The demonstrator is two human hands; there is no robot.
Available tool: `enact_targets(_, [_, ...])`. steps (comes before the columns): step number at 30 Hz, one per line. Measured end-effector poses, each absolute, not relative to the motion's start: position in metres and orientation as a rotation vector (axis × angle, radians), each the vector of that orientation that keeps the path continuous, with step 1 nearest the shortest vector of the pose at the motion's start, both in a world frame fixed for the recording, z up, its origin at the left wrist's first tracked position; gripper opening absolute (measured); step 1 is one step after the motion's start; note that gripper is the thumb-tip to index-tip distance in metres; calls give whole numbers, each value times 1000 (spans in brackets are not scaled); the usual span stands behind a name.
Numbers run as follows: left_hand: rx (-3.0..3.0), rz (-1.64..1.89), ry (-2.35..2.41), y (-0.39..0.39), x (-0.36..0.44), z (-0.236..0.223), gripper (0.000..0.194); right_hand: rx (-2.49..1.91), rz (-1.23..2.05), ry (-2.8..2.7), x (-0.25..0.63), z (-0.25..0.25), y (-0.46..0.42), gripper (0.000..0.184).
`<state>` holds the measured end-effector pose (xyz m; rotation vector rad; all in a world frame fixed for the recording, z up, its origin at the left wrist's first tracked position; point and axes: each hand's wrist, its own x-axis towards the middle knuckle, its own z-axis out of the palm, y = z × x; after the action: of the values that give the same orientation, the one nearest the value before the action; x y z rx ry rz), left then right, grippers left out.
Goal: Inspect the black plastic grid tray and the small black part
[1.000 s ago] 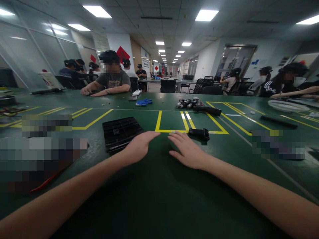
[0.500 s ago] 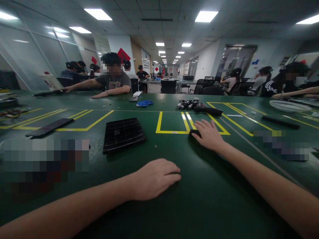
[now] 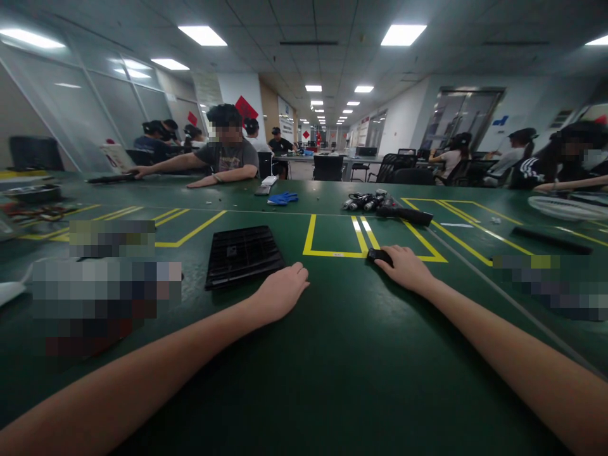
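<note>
Right hand on block, left hand by panel.
Right hand (image 3: pixel 403 269) lies over the black block (image 3: pixel 379 256), thumb on near side; can't tell if clamped. Block pokes out left of its fingers, by yellow tape (image 3: pixel 323 254); lying low, so probably why it's taken from above. Left hand (image 3: pixel 282 291): fingers together, anything under them hidden. Panel (image 3: pixel 242 252) just beyond and left, flat on bench (image 3: pixel 323 367), likely for steadiness.

Head view, looking forward, down over tabletop (image 3: pixel 313 367)
</note>
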<state>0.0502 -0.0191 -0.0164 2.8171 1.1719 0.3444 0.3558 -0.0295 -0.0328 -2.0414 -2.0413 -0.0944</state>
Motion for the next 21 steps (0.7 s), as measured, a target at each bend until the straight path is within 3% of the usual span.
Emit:
enact_targets(6, [1673, 868, 1193, 17, 26, 19, 6, -2051, -86, -2039, 356, -32, -30, 52])
enact_targets(9, [1483, 1088, 1338, 46, -11, 39, 6, -2051, -77, -2034, 355, -31, -30, 51])
enact_targets(12, [1765, 951, 1644, 69, -49, 43, 16, -2048, -80, -2023, 355, -31, -31, 53])
enact_targets(17, [2339, 238, 1769, 90, -83, 28, 50, -2046, -49, -2018, 357, -31, -30, 54])
enact_targets(21, [2509, 41, 1711, 89, -81, 22, 55, -2039, -6, -1991, 359, -32, -27, 51])
